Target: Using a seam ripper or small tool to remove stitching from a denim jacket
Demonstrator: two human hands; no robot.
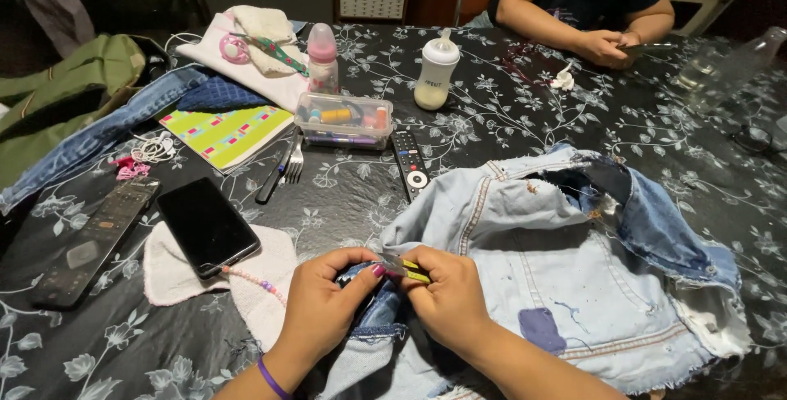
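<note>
Two hands: L hand (pixel 320 306) pinches denim jacket (pixel 557 269) hem; R hand (pixel 447 297) grips small yellow tool (pixel 407 268).
Risk: tool slips off fabric, could nick L fingers.

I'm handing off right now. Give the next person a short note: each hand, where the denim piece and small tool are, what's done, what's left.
Left hand: pinching the denim edge at the table's near side.
Right hand: pinching a small yellow tool against that edge; its tip is hidden.
Light denim jacket: spread on the floral tablecloth, with a purple patch low on the panel.
Done: the pictures show no finished work at the pinched edge.
Left: the work at that edge.
</note>
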